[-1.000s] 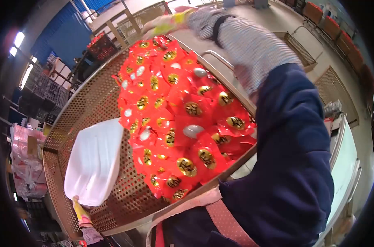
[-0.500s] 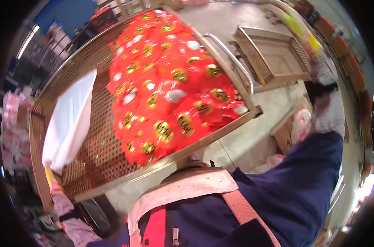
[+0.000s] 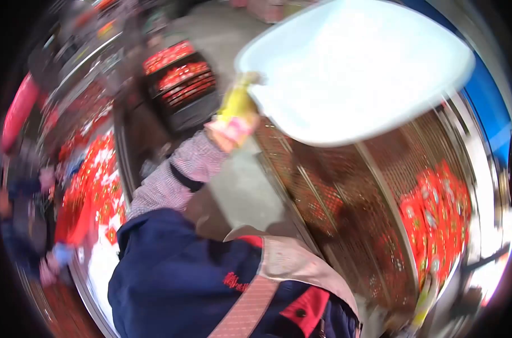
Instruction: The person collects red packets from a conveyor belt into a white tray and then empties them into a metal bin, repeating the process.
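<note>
My left hand [image 3: 236, 110], in a yellow and pink glove, is closed on the near left edge of a large white plastic scoop [image 3: 351, 67], raised over perforated brown trays [image 3: 346, 197]. Blurred at the lower right is my right hand [image 3: 426, 301], also in a yellow glove, by the near edge of a tray. Its fingers are smeared, so their grip is unclear. Just beyond it, red shiny packets [image 3: 436, 219] fill the right part of that tray.
Black crates [image 3: 182, 84] with red packets stand on the floor ahead. At the left is a table rim [image 3: 89, 307] with a heap of red packets [image 3: 101, 180]. A blurred co-worker's gloved hand [image 3: 58, 256] is beside that heap.
The view has swung round to other trays and a packet table. My left hand has lifted the white scoop out of the tray; my right hand has come from the upper right to the lower right.
</note>
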Motion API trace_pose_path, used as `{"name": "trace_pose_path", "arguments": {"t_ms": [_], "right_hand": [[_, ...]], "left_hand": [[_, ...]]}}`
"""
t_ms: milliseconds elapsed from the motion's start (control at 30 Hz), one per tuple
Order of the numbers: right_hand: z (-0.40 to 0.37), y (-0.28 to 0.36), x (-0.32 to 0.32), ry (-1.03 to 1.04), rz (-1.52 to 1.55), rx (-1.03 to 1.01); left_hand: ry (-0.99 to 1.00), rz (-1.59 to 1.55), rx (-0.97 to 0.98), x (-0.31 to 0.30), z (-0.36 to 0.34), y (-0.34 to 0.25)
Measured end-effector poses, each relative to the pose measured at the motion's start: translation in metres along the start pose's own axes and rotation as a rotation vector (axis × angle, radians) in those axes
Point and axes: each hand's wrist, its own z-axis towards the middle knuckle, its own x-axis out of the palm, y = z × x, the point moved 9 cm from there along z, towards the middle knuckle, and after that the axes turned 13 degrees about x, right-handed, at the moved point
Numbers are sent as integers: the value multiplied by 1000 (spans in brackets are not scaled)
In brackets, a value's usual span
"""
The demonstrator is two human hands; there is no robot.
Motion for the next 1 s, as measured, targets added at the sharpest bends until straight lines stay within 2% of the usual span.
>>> {"name": "trace_pose_path", "arguments": {"t_ms": [33, 67, 167, 267, 333, 367, 400, 433, 467, 533, 600, 633, 667, 733, 800, 867, 933, 1000], "right_hand": [[-18, -28, 13, 115, 125, 151], [-40, -10, 16, 75, 60, 105], [-120, 163, 30, -298, -211, -238], [-199, 321, 46, -725, -230, -582], [-236, 398, 58, -929, -103, -787], [-250, 430, 71, -947, -16, -869], [-264, 456, 86, -909, 206, -1014], [-244, 472, 133, -734, 372, -1114], [-257, 512, 175, -413, 369, -1160], [-333, 593, 219, -36, 507, -1251], [-382, 647, 269, 405, 685, -1326], [-401, 663, 281, 497, 703, -1340], [-418, 679, 296, 591, 719, -1352], [-464, 723, 337, 566, 881, -1720], [-510, 754, 371, 705, 848, -1907], [-564, 771, 370, 819, 783, -2067], [-617, 783, 327, 963, 771, -2180], [-661, 791, 328, 1157, 664, -2308]], "left_hand": [[-84, -98, -19, -28, -16, -6], [-11, -142, -7, -61, -37, -25], [-126, -179, 289, -211, -120, -112], [-338, -134, 475, -350, -179, -148], [-466, -58, 531, -367, -227, -174], [-496, -117, 522, -370, -239, -175], [-524, -178, 515, -372, -251, -175], [-561, -169, 548, -377, -267, -181], [-625, -135, 583, -382, -285, -185], [-733, -90, 652, -388, -322, -199], [-844, -164, 516, -400, -363, -189], [-906, -197, 446, -414, -384, -179], [-928, -195, 461, -412, -401, -182], [-893, -396, 505, -389, -430, -184], [-1218, -106, 680, -377, -477, -193], [-1340, -206, 739, -390, -520, -159], [-1428, -318, 833, -371, -547, -143], [-1630, -158, 951, -338, -592, -128]]}}
